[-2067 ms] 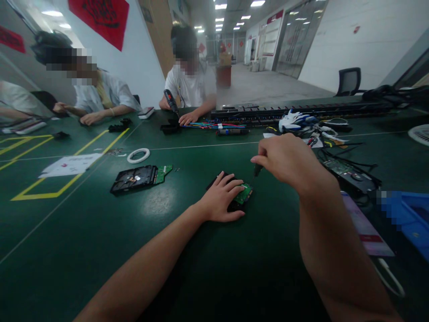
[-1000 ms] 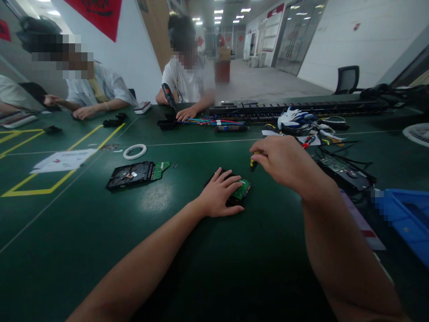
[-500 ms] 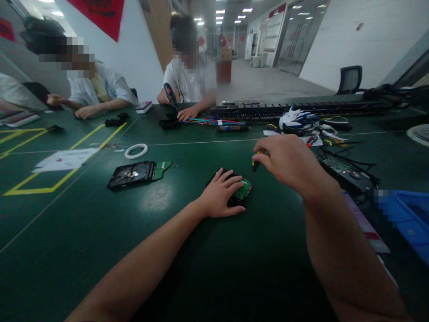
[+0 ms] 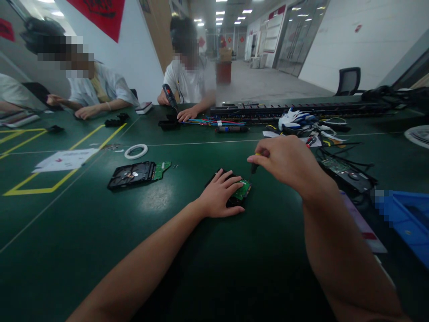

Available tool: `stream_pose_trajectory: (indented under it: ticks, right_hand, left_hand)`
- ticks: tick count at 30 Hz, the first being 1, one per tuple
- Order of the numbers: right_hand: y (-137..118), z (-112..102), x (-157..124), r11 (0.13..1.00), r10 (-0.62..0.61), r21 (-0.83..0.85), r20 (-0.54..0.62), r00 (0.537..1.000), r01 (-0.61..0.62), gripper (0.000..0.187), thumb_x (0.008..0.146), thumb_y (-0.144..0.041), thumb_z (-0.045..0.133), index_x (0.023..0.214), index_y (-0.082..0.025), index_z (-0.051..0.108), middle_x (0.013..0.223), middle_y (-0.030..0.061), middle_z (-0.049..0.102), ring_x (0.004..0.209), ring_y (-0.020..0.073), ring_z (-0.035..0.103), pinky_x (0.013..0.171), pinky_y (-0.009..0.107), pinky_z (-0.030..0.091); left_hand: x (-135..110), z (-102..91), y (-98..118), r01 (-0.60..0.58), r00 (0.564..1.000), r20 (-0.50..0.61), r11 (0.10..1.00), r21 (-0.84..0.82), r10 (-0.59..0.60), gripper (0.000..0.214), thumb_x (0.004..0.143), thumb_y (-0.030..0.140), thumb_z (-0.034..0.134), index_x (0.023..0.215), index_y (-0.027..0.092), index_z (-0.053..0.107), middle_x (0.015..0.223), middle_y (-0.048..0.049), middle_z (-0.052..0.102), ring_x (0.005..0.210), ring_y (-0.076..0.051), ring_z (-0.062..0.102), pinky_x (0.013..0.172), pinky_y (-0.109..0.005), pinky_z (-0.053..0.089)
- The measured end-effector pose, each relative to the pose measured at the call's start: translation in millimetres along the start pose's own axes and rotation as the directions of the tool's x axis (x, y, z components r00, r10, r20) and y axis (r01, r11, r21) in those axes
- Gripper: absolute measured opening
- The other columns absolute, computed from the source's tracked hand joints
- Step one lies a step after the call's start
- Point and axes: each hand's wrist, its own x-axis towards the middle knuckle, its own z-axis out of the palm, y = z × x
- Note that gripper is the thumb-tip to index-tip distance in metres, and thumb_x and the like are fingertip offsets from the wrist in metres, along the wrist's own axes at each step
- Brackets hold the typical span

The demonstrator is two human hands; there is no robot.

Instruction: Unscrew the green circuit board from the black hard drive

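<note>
A black hard drive with a green circuit board [image 4: 241,191] lies on the green table, mostly covered by my left hand [image 4: 223,194]. That hand rests on the drive with its fingers spread. My right hand [image 4: 279,158] pinches a short screwdriver [image 4: 254,167] with a dark, yellow-marked handle, pointing down by the far right edge of the board. Whether its tip touches a screw is too small to tell. To the left lies another hard drive [image 4: 132,175], its green board sticking out from one end, with tiny screws [image 4: 175,166] beside it.
At the right are a drive with cables [image 4: 351,174], a blue bin [image 4: 412,219] and a pile with gloves [image 4: 295,118]. A white ring [image 4: 136,151] and a paper [image 4: 67,160] lie left. Across the table a person holds a power screwdriver [image 4: 170,96].
My right hand's fingers have shifted and turned slightly on the screwdriver, which has moved a little to the left. My left hand stays on the hard drive.
</note>
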Motion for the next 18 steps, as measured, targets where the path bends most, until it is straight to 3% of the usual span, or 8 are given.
stream_pose_trajectory:
  ticks: [4, 7, 11, 18]
  right_hand:
    - [0.7, -0.9, 0.6, 1.0, 0.018, -0.014, 0.026, 0.999, -0.018, 0.024, 0.096, -0.04, 0.068, 0.094, -0.021, 0.082, 0.087, 0.0097, 0.079, 0.083, 0.0262, 0.07, 0.071, 0.036, 0.042]
    - [4.1, -0.8, 0.3, 0.996, -0.076, 0.043, 0.029, 0.997, 0.075, 0.019, 0.094, -0.026, 0.068, 0.104, -0.021, 0.083, 0.1, 0.0094, 0.081, 0.093, 0.027, 0.073, 0.079, 0.037, 0.046]
    - [5.8, 0.3, 0.1, 0.981, -0.153, 0.122, 0.024, 0.988, 0.149, 0.028, 0.091, -0.014, 0.063, 0.112, -0.02, 0.081, 0.107, 0.0077, 0.082, 0.097, 0.0247, 0.074, 0.084, 0.035, 0.048]
    - [4.2, 1.4, 1.7, 0.993, -0.108, 0.045, 0.021, 0.994, 0.107, 0.023, 0.099, -0.03, 0.062, 0.101, -0.018, 0.082, 0.099, 0.0107, 0.081, 0.091, 0.0266, 0.072, 0.079, 0.037, 0.047]
  left_hand:
    - [-0.3, 0.4, -0.5, -0.007, 1.0, -0.008, 1.0, -0.004, 0.007, 0.088, 0.089, 0.08, 0.059, 0.155, 0.022, 0.05, 0.163, -0.0114, 0.048, 0.157, -0.043, 0.031, 0.131, -0.068, 0.012]
    - [-0.2, 0.9, -1.3, -0.009, 1.0, -0.007, 1.0, -0.003, 0.009, 0.088, 0.089, 0.08, 0.058, 0.155, 0.023, 0.05, 0.163, -0.011, 0.048, 0.157, -0.043, 0.032, 0.131, -0.068, 0.012]
    - [-0.3, 1.5, -1.4, -0.014, 1.0, -0.013, 1.0, 0.008, 0.014, 0.088, 0.089, 0.08, 0.059, 0.155, 0.022, 0.05, 0.163, -0.0112, 0.049, 0.157, -0.043, 0.031, 0.131, -0.068, 0.012]
    - [-0.6, 0.2, 0.1, -0.007, 1.0, -0.008, 1.0, 0.009, 0.008, 0.088, 0.089, 0.078, 0.06, 0.155, 0.021, 0.05, 0.163, -0.0107, 0.048, 0.157, -0.042, 0.031, 0.131, -0.068, 0.012]
